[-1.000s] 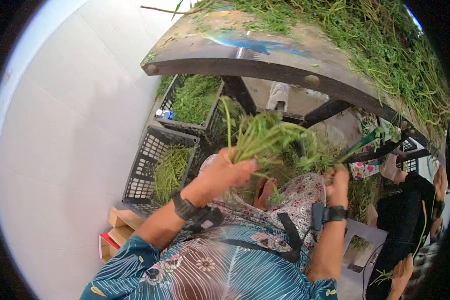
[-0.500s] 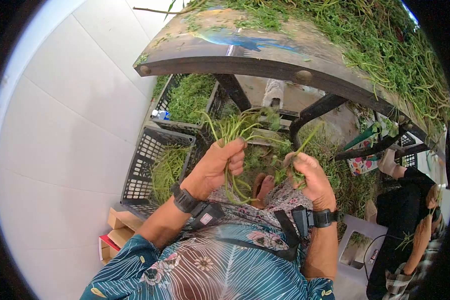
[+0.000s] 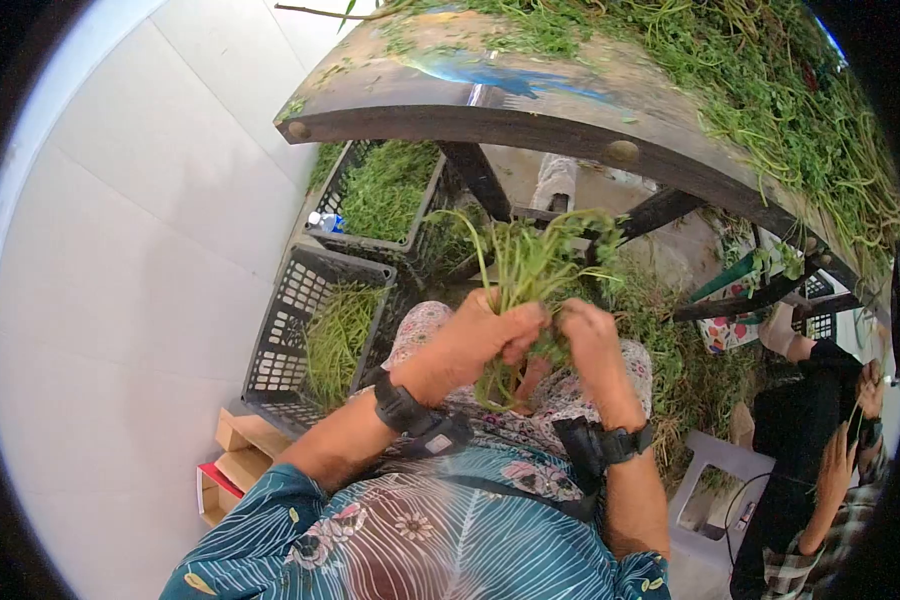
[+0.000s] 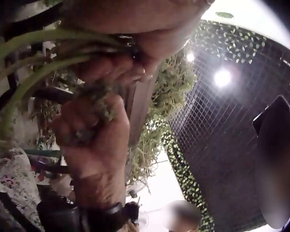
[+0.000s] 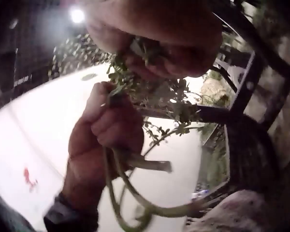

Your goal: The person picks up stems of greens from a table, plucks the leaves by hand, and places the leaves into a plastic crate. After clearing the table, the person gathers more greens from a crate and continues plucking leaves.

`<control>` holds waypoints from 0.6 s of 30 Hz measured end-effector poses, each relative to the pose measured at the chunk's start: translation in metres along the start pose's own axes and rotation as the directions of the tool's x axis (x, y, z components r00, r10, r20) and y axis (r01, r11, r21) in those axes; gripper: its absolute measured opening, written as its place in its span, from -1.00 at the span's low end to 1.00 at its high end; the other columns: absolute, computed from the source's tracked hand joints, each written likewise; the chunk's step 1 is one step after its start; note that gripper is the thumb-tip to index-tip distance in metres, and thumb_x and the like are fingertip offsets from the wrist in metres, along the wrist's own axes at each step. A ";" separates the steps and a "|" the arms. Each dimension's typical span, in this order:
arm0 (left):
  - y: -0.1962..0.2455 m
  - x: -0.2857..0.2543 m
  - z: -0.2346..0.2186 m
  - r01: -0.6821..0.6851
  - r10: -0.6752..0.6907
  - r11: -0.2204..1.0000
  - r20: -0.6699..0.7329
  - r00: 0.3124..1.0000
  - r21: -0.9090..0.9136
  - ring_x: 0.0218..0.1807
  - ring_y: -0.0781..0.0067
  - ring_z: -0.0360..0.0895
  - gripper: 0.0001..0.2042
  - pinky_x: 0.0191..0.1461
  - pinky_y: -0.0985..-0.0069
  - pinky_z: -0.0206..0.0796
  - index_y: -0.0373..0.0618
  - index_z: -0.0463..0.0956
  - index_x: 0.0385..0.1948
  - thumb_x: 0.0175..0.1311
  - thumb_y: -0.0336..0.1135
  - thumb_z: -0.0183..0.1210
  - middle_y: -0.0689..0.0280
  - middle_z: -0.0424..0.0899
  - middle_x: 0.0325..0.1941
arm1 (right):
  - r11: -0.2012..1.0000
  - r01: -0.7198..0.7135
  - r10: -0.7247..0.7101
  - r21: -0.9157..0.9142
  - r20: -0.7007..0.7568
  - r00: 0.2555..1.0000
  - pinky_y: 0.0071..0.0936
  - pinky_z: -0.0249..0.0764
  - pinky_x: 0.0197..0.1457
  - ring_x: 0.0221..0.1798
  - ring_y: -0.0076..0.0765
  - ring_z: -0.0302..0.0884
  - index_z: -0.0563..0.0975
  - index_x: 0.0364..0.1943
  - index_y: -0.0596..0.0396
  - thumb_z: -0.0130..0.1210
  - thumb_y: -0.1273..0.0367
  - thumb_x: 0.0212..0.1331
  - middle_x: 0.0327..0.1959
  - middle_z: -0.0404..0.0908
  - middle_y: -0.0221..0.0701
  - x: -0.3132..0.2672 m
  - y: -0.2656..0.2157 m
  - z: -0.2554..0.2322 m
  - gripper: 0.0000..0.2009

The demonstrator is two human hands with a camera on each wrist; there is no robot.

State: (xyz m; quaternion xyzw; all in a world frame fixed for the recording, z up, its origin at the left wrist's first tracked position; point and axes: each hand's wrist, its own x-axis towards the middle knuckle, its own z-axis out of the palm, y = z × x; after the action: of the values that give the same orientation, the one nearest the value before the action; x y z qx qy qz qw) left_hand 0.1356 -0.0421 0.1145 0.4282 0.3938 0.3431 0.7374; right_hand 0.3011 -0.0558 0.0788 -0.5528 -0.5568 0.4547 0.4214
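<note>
My left hand (image 3: 475, 345) grips a bunch of leafy green stems (image 3: 515, 260). The stems fan out above the fist, and some loop down below it, as the right wrist view shows with a thick curved stem (image 5: 164, 211). Close beside it is my right hand (image 3: 595, 345), its fingers curled. Small leafy bits (image 4: 104, 104) poke out between the right fingers in the left wrist view. Both hands are over the lap, near the leaf end of the bunch. The left hand (image 5: 108, 125) also appears from the side in the right wrist view.
A table (image 3: 400, 122) heaped with greens (image 3: 800, 120) stands ahead. Left of the legs are a black crate (image 3: 285, 325) of stems and another crate (image 3: 370, 240) of leafy greens. More greens (image 3: 710, 400) lie on the floor at right, near a stool (image 3: 695, 490) and another person (image 3: 800, 440).
My right hand moved in from the right, first turning palm up with a sprig, and is now beside the left hand. The left hand keeps the bunch and has shifted slightly right.
</note>
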 end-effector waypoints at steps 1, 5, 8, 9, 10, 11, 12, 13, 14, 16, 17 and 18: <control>-0.002 -0.001 0.001 -0.013 0.013 1.000 0.031 0.999 -0.011 -0.66 0.66 0.22 -0.82 -0.59 0.65 0.08 -0.13 0.42 -0.49 0.18 -0.23 0.08 0.46 0.32 -0.70 | 0.968 -0.120 0.141 0.222 -0.081 0.987 -0.43 0.24 -0.46 -0.53 -0.39 0.28 0.40 -0.45 0.24 -0.14 0.32 0.07 -0.58 0.38 -0.33 0.001 -0.001 -0.001 -0.78; -0.001 -0.002 0.003 -0.031 0.032 0.999 0.123 0.992 -0.011 -0.67 0.69 0.22 -0.77 -0.58 0.69 0.06 -0.13 0.40 -0.55 0.17 -0.19 0.10 0.46 0.33 -0.71 | 0.346 -0.242 0.353 0.907 0.113 0.929 -0.56 0.17 -0.54 -0.54 -0.47 0.27 0.39 -0.39 0.06 -0.19 0.27 0.20 -0.47 0.42 -0.43 0.002 0.046 -0.043 -0.80; 0.002 -0.004 -0.005 -0.042 0.035 0.998 0.151 0.988 0.042 -0.64 0.67 0.24 -0.79 -0.57 0.68 0.08 -0.14 0.40 -0.52 0.17 -0.20 0.08 0.45 0.35 -0.68 | 0.165 -0.232 0.325 0.959 0.169 0.930 -0.65 0.21 -0.65 -0.50 -0.45 0.33 0.35 -0.42 0.03 -0.19 0.21 0.26 -0.38 0.45 -0.37 -0.003 0.039 -0.057 -0.77; 0.002 -0.004 -0.006 -0.046 0.035 0.997 0.165 0.986 0.062 -0.63 0.65 0.25 -0.80 -0.56 0.66 0.09 -0.14 0.39 -0.51 0.18 -0.22 0.06 0.44 0.36 -0.67 | 0.169 -0.224 0.364 0.960 0.151 0.919 -0.69 0.22 -0.67 -0.50 -0.46 0.35 0.36 -0.42 0.02 -0.15 0.20 0.24 -0.37 0.47 -0.36 -0.007 0.025 -0.053 -0.78; 0.001 -0.003 -0.005 -0.048 0.038 0.997 0.153 0.987 0.066 -0.63 0.65 0.25 -0.82 -0.56 0.66 0.09 -0.15 0.41 -0.48 0.17 -0.23 0.06 0.44 0.37 -0.66 | 0.175 -0.215 0.401 0.961 0.130 0.907 -0.72 0.23 -0.69 -0.50 -0.48 0.38 0.37 -0.41 0.02 -0.11 0.20 0.22 -0.37 0.48 -0.34 -0.010 0.019 -0.052 -0.79; 0.000 -0.002 -0.004 -0.051 0.041 0.996 0.142 0.989 0.069 -0.63 0.65 0.25 -0.83 -0.56 0.66 0.09 -0.16 0.42 -0.46 0.17 -0.25 0.06 0.43 0.37 -0.66 | 0.141 -0.235 0.389 0.962 0.165 0.906 -0.72 0.29 -0.71 -0.41 -0.42 0.46 0.37 -0.38 0.02 -0.06 0.20 0.21 -0.31 0.50 -0.32 -0.011 0.019 -0.053 -0.80; 0.000 -0.002 -0.003 -0.054 0.044 0.996 0.128 0.991 0.073 -0.63 0.65 0.25 -0.83 -0.56 0.66 0.09 -0.17 0.43 -0.43 0.16 -0.26 0.06 0.43 0.37 -0.66 | 0.147 -0.226 0.404 0.963 0.151 0.902 -0.72 0.29 -0.71 -0.39 -0.40 0.48 0.38 -0.37 0.02 -0.05 0.22 0.20 -0.31 0.50 -0.32 -0.012 0.023 -0.053 -0.81; 0.000 -0.002 -0.002 -0.058 0.049 0.995 0.119 0.992 0.076 -0.64 0.65 0.25 -0.84 -0.57 0.66 0.08 -0.18 0.43 -0.40 0.16 -0.28 0.06 0.43 0.37 -0.66 | 0.152 -0.220 0.417 0.964 0.139 0.898 -0.71 0.29 -0.71 -0.37 -0.38 0.49 0.38 -0.36 0.03 -0.04 0.24 0.20 -0.32 0.49 -0.33 -0.012 0.029 -0.051 -0.83; 0.001 -0.001 -0.001 -0.064 0.056 0.995 0.107 0.993 0.080 -0.64 0.65 0.26 -0.85 -0.58 0.66 0.08 -0.19 0.44 -0.38 0.15 -0.30 0.05 0.44 0.38 -0.66 | 0.156 -0.215 0.427 0.964 0.130 0.895 -0.71 0.29 -0.72 -0.36 -0.36 0.51 0.39 -0.35 0.03 -0.03 0.26 0.19 -0.33 0.49 -0.34 -0.010 0.033 -0.049 -0.84; 0.003 -0.002 -0.001 -0.073 0.067 0.992 0.061 0.996 0.103 -0.65 0.65 0.25 -0.86 -0.59 0.67 0.07 -0.19 0.44 -0.35 0.15 -0.33 0.05 0.44 0.37 -0.66 | 0.331 -0.268 0.364 0.905 0.140 0.921 -0.75 0.20 -0.75 -0.48 -0.53 0.35 0.36 -0.32 0.06 -0.06 0.28 0.22 -0.45 0.38 -0.45 -0.013 0.012 -0.043 -0.85; 0.004 -0.003 -0.002 -0.074 0.071 0.990 0.028 0.997 0.121 -0.65 0.66 0.25 -0.87 -0.60 0.68 0.07 -0.18 0.44 -0.35 0.14 -0.34 0.05 0.44 0.37 -0.66 | 0.397 -0.274 0.293 0.876 0.162 0.942 -0.76 0.17 -0.76 -0.53 -0.58 0.32 0.37 -0.31 0.05 -0.05 0.29 0.22 -0.49 0.37 -0.47 -0.014 0.007 -0.041 -0.86; 0.005 -0.002 -0.002 -0.075 0.076 0.988 -0.003 0.997 0.138 -0.66 0.66 0.25 -0.88 -0.60 0.68 0.06 -0.18 0.43 -0.35 0.14 -0.36 0.05 0.45 0.37 -0.66 | 0.462 -0.271 0.222 0.844 0.186 0.957 -0.77 0.15 -0.76 -0.58 -0.62 0.29 0.37 -0.30 0.04 -0.04 0.30 0.21 -0.53 0.35 -0.50 -0.014 0.001 -0.039 -0.87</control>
State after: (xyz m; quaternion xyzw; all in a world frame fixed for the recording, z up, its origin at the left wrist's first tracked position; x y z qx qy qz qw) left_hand 0.1317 -0.0411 0.1193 0.4914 0.4032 0.3445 0.6909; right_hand 0.3393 -0.0687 0.0875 -0.3315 -0.1802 0.7405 0.5561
